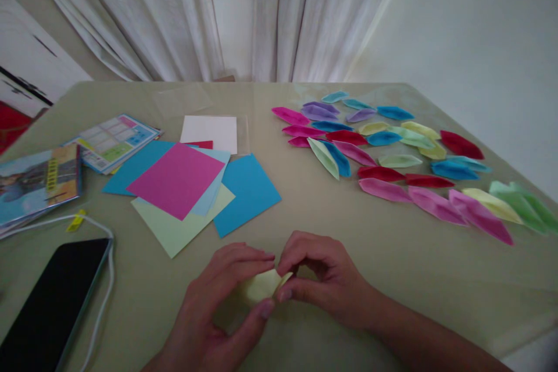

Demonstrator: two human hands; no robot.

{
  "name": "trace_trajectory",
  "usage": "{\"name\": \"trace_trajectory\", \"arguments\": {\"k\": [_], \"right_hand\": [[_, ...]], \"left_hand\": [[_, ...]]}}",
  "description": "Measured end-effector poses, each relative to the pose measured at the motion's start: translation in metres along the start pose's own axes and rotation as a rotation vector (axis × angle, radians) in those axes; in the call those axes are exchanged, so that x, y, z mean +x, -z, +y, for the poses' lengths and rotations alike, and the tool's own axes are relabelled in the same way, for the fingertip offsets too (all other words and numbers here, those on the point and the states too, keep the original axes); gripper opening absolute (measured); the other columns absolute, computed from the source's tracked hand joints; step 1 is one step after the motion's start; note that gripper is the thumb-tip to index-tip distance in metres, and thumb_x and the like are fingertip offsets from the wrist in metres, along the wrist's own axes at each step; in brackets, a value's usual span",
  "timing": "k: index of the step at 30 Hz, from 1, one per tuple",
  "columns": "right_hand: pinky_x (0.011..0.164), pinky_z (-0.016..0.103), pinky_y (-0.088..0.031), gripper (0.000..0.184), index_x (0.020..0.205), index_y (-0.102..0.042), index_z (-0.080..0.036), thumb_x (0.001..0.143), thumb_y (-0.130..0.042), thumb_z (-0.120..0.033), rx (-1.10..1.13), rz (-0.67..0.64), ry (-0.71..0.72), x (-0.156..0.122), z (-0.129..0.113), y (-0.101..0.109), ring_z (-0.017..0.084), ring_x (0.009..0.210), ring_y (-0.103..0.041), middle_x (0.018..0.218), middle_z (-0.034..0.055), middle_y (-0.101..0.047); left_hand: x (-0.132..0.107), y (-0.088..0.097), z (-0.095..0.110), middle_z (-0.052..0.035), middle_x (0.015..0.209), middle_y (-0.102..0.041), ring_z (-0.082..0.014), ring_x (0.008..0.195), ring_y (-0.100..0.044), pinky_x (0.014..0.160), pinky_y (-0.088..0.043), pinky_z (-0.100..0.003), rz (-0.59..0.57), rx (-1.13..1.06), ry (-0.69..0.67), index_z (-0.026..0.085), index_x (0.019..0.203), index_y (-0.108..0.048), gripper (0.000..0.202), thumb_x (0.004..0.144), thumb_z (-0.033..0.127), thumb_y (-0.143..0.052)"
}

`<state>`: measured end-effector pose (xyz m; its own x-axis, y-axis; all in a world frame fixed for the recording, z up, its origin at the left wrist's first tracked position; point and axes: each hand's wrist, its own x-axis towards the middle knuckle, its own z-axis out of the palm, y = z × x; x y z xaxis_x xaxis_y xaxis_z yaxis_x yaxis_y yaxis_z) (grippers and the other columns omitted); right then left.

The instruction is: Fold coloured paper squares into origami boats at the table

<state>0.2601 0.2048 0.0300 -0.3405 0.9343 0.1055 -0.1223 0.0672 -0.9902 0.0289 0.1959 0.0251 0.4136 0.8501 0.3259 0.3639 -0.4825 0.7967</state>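
Note:
Both my hands meet low at the table's front edge around a small folded piece of pale yellow paper [261, 286]. My left hand [222, 302] curls over its left side, thumb below and fingers above. My right hand [325, 282] pinches its right end with bent fingers. Most of the paper is hidden between the fingers. Just beyond my hands lies a fanned pile of flat paper squares: a magenta sheet [176, 179] on top, a blue sheet [246, 192] and a light green sheet [174, 232].
Several folded paper boats [392, 157] in pink, red, blue, green, yellow and purple cover the table's right half. A dark phone [52, 302] with a white cable [102, 296] lies front left. Printed booklets [39, 183] and a white sheet [210, 132] lie farther back. Curtains hang behind the table.

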Motion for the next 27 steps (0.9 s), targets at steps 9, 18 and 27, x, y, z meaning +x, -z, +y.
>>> {"name": "trace_trajectory", "arguments": {"k": [9,18,27], "right_hand": [[0.080,0.021,-0.058,0.013,0.106,-0.085,-0.016,0.093,-0.085,-0.018,-0.192,-0.012,0.231,-0.003,-0.005,-0.005,0.013,0.084,-0.074,0.091,0.0060,-0.080],[0.081,0.021,-0.058,0.012,0.109,-0.080,-0.017,0.097,-0.080,-0.014,-0.379,0.030,0.298,-0.006,-0.003,-0.006,0.013,0.087,-0.072,0.094,0.0045,-0.078],[0.079,0.023,-0.057,0.006,0.104,-0.074,-0.017,0.099,-0.077,-0.014,-0.502,0.042,0.359,-0.011,0.002,-0.010,0.014,0.085,-0.070,0.093,0.0045,-0.077]], "left_hand": [[0.000,-0.001,0.007,-0.0018,0.116,-0.078,-0.0151,0.124,-0.067,0.122,-0.042,-0.028,0.097,0.122,-0.122,0.023,0.130,-0.064,0.040,0.091,0.013,-0.060],[-0.001,0.002,0.006,-0.0081,0.126,-0.074,-0.0196,0.125,-0.062,0.124,-0.039,-0.038,0.072,0.277,-0.256,0.015,0.134,-0.066,0.042,0.094,0.003,-0.064],[-0.009,-0.003,0.002,-0.0133,0.133,-0.062,-0.0221,0.123,-0.059,0.112,-0.045,-0.033,0.089,0.391,-0.261,0.012,0.144,-0.065,0.046,0.100,0.002,-0.061]]}}
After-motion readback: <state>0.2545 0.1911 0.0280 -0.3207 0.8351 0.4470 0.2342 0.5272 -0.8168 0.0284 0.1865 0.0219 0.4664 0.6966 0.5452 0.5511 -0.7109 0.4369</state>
